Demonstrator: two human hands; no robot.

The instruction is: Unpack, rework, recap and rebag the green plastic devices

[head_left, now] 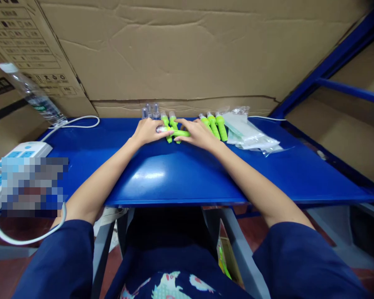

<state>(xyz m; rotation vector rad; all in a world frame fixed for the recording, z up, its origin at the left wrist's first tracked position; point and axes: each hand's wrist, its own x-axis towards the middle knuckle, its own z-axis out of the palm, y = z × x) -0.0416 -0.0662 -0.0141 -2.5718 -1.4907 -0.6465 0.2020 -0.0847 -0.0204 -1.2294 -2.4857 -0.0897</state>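
Observation:
A lime-green flashlight-shaped tube (pixel 182 133) with a clear end lies sideways between my two hands, low over the blue table. My left hand (pixel 147 132) is closed on its clear end, the thumb along it. My right hand (pixel 200 133) has thumb and fingers around the green end. Just behind are two more green tubes (pixel 165 119), partly covered by the held one and my fingers. Several clear plastic caps (pixel 156 110) stand behind my left hand. Beside my right hand is a row of three green tubes (pixel 221 126).
Clear plastic bags with pale sheets (pixel 252 133) lie right of the tubes. A white power strip (pixel 31 149) with cables and a leaning water bottle (pixel 39 97) are at the left. Cardboard (pixel 187 54) backs the blue table (pixel 180 174); a blue metal frame (pixel 324 74) rises at the right.

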